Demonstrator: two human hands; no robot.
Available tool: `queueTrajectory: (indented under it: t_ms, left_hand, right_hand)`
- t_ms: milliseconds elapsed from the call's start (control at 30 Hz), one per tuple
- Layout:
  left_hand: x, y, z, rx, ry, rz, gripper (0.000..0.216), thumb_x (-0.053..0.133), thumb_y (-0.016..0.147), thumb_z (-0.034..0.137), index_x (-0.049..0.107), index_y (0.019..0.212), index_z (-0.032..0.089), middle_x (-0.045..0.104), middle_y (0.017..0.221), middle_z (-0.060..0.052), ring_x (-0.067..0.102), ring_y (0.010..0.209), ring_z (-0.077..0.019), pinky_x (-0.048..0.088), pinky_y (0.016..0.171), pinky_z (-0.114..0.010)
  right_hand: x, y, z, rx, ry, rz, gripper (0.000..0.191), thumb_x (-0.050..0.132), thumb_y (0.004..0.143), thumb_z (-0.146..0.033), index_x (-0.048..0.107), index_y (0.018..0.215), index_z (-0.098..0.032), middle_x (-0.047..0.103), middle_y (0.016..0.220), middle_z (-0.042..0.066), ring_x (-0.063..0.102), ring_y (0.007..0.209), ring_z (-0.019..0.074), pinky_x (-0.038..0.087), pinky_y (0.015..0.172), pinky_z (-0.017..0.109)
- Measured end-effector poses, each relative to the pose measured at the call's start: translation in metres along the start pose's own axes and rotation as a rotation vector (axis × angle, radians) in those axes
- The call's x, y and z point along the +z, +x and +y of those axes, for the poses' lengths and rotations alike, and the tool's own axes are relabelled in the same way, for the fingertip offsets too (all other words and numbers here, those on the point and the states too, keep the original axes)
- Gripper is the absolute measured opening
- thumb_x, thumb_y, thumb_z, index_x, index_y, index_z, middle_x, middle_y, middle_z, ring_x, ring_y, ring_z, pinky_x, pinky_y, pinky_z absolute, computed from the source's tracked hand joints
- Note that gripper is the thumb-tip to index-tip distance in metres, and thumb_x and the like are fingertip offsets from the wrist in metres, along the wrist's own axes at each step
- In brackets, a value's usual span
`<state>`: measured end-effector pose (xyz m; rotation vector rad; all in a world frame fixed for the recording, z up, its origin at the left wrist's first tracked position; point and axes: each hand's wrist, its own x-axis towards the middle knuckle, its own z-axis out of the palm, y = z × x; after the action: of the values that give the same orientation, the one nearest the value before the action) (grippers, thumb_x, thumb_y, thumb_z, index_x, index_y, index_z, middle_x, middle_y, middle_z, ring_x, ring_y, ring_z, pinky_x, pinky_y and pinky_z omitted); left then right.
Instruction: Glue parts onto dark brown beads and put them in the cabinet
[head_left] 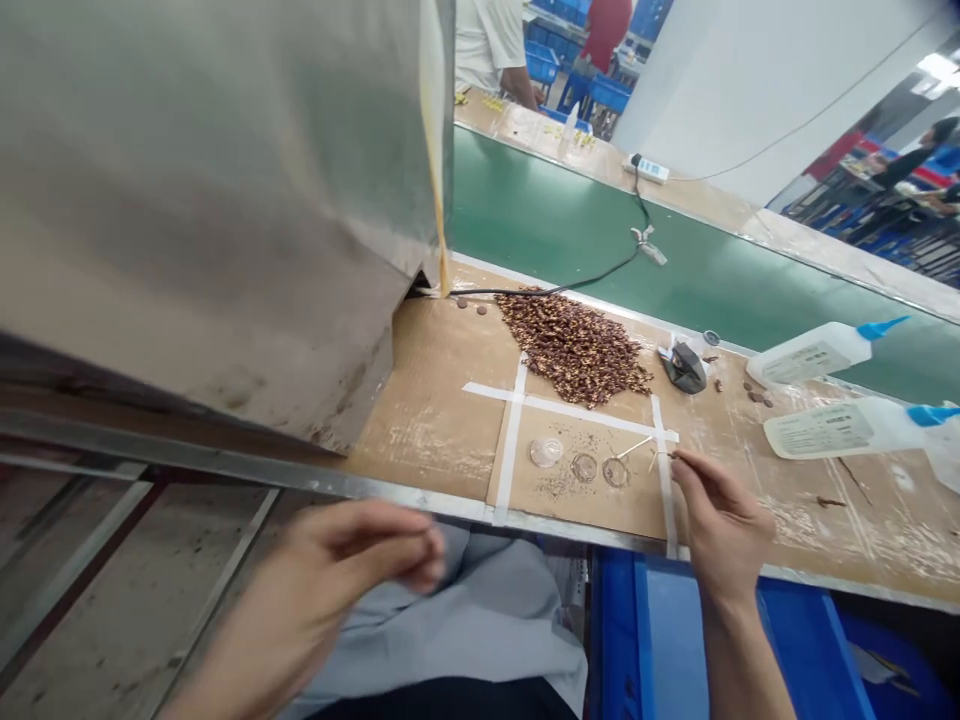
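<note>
The right hand (pixel 716 520) pinched a thin stick (pixel 634 449) beside glue dabs (pixel 583 467) on the table (pixel 427 400); the left hand (pixel 352 570) hung loosely curled, empty, over the lap. A slip could smear glue into the brown parts pile (pixel 574 345) nearby.

Bright, even overhead light, with a glowing ceiling lamp (pixel 937 66) at the upper right. The large grey metal panel (pixel 210 200) at upper left shows soft sheen. The blurred left hand (pixel 352 570) smears; edges bow wide-angle.
</note>
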<state>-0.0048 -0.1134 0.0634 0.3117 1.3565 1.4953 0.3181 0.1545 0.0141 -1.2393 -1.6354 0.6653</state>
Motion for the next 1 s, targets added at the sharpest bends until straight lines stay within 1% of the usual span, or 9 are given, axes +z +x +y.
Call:
queueTrajectory:
  t_ms: [67,167,267,367,433,633,733,833,1000]
  left_hand:
    - [0.026,0.018,-0.015,-0.036,-0.105,-0.036,0.037,0.111,0.080,0.042,0.094,0.100,0.016,0.088,0.088,-0.012,0.084,0.075,-0.0229,0.072,0.076,-0.030]
    - [0.061,0.040,-0.029,-0.055,-0.201,-0.085,0.038,0.109,0.082,0.039,0.094,0.107,0.014,0.090,0.094,-0.014,0.087,0.081,-0.0249,0.074,0.078,-0.031]
    - [0.078,0.046,-0.032,-0.075,-0.214,-0.116,0.033,0.109,0.082,0.036,0.092,0.100,0.013,0.090,0.094,-0.014,0.088,0.082,-0.0244,0.072,0.074,-0.028]
    - [0.079,0.046,-0.032,-0.086,-0.213,-0.162,0.030,0.108,0.083,0.035,0.091,0.095,0.013,0.090,0.092,-0.013,0.088,0.084,-0.0239,0.070,0.071,-0.025]
    - [0.077,0.046,-0.033,-0.090,-0.211,-0.191,0.029,0.108,0.085,0.035,0.091,0.093,0.014,0.089,0.091,-0.013,0.087,0.084,-0.0231,0.069,0.071,-0.024]
    - [0.073,0.047,-0.035,-0.140,-0.252,-0.260,0.030,0.104,0.090,0.041,0.092,0.094,0.014,0.089,0.093,-0.015,0.085,0.083,-0.0213,0.068,0.073,-0.024]
    - [0.070,0.048,-0.034,-0.222,-0.290,-0.321,0.036,0.102,0.091,0.048,0.092,0.094,0.013,0.090,0.098,-0.017,0.086,0.083,-0.0220,0.068,0.072,-0.025]
    - [0.066,0.049,-0.034,-0.289,-0.320,-0.359,0.036,0.105,0.089,0.047,0.091,0.091,0.014,0.089,0.093,-0.014,0.084,0.081,-0.0202,0.067,0.071,-0.023]
    - [0.062,0.050,-0.031,-0.370,-0.447,-0.433,0.029,0.107,0.088,0.036,0.092,0.100,0.015,0.087,0.096,-0.011,0.082,0.082,-0.0159,0.067,0.077,-0.022]
  right_hand:
    - [0.005,-0.017,-0.026,0.120,0.152,-0.040,0.034,0.100,0.093,-0.050,0.093,0.116,-0.026,0.089,0.114,0.010,0.082,0.098,0.0307,0.067,0.101,0.050]
    - [0.017,-0.047,-0.069,0.320,0.392,-0.295,0.027,0.104,0.092,-0.042,0.093,0.113,-0.029,0.088,0.110,0.008,0.078,0.086,0.0247,0.067,0.084,0.041]
    - [0.033,-0.070,-0.096,0.458,0.546,-0.459,0.022,0.104,0.093,-0.042,0.093,0.109,-0.031,0.087,0.115,0.007,0.078,0.090,0.0226,0.067,0.083,0.036]
    - [0.047,-0.081,-0.105,0.492,0.599,-0.514,0.020,0.104,0.093,-0.043,0.093,0.104,-0.032,0.084,0.129,0.007,0.078,0.118,0.0283,0.069,0.100,0.039]
    - [0.051,-0.082,-0.105,0.500,0.603,-0.549,0.020,0.104,0.093,-0.043,0.092,0.104,-0.032,0.084,0.129,0.007,0.076,0.128,0.0313,0.068,0.106,0.042]
    - [0.054,-0.078,-0.106,0.624,0.590,-0.633,0.026,0.105,0.093,-0.046,0.092,0.109,-0.029,0.087,0.111,0.006,0.080,0.100,0.0258,0.069,0.093,0.038]
    - [0.055,-0.073,-0.105,0.679,0.603,-0.674,0.031,0.107,0.091,-0.048,0.091,0.107,-0.027,0.084,0.097,0.003,0.076,0.087,0.0204,0.065,0.084,0.032]
    - [0.056,-0.068,-0.105,0.698,0.612,-0.743,0.031,0.107,0.090,-0.047,0.091,0.104,-0.026,0.079,0.085,0.001,0.071,0.080,0.0181,0.060,0.077,0.029]
    - [0.057,-0.062,-0.109,0.722,0.687,-0.756,0.030,0.108,0.089,-0.046,0.090,0.104,-0.027,0.082,0.096,0.003,0.071,0.081,0.0181,0.062,0.080,0.031]
